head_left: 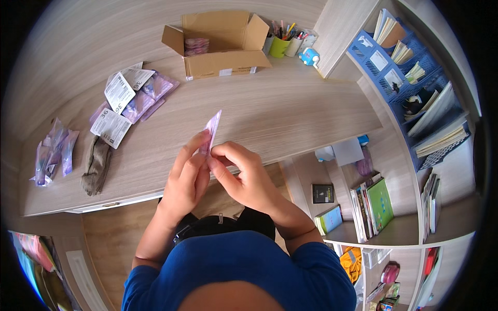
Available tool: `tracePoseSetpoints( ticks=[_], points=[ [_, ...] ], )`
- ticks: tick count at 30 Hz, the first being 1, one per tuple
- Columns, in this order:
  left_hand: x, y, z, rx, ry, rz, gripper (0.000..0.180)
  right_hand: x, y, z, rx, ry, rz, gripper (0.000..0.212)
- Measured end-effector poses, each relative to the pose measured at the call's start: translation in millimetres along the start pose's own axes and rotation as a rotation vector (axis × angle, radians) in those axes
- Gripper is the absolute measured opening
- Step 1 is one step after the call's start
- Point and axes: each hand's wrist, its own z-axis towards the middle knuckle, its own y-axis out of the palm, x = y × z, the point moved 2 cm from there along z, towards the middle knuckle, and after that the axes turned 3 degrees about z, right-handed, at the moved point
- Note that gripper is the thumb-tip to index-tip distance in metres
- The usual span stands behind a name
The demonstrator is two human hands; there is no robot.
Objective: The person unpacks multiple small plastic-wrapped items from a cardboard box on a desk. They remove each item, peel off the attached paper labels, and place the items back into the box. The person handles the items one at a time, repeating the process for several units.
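Both hands pinch purple packet point(212, 129) — cardboard box point(218, 44) holds packets.

A pale wood-grain desk point(290, 103) runs along a matching wood-panel wall point(93, 36), lit evenly by soft daylight. At the desk's right edge stands a wooden shelf unit point(399, 228) holding books, with a blue plastic rack point(394, 78) of papers above. Below the desk's front edge lies wood flooring point(104, 238).
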Motion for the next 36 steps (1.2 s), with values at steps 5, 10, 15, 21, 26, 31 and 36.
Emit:
tracePoseSetpoints(
  ticks=[5, 10, 15, 21, 26, 31, 36],
  points=[
    [4.5, 2.9, 0.7, 0.07, -0.078, 0.124, 0.016, 1.0, -2.0, 5.6, 0.092, -0.16, -0.125, 0.009],
    [8.2, 3.3, -0.9, 0.097, -0.098, 0.092, 0.018, 3.7, 0.8, 2.8, 0.115, -0.167, -0.132, 0.008],
    [10.8, 2.0, -2.3, 0.109, -0.1, 0.096, 0.015, 4.5, 4.0, 0.6, 0.158, -0.16, -0.062, 0.006],
    [2.8, -1.3, -4.7, 0.164, -0.081, 0.014, 0.017, 5.2, 1.6, -3.2, 0.159, -0.078, 0.046, 0.007],
    [6.3, -1.3, -4.1, 0.169, -0.181, -0.154, 0.016, 2.1, 4.2, -1.7, 0.185, -0.159, -0.02, 0.006],
    [5.0, -0.5, -3.3, 0.218, -0.23, -0.44, 0.023, -1.5, 5.5, -0.4, 0.2, -0.222, -0.004, 0.007],
    [7.6, -6.9, 2.3, 0.142, -0.187, -0.431, 0.023, -1.3, 4.1, -1.9, 0.194, -0.233, 0.015, 0.007]
  ],
)
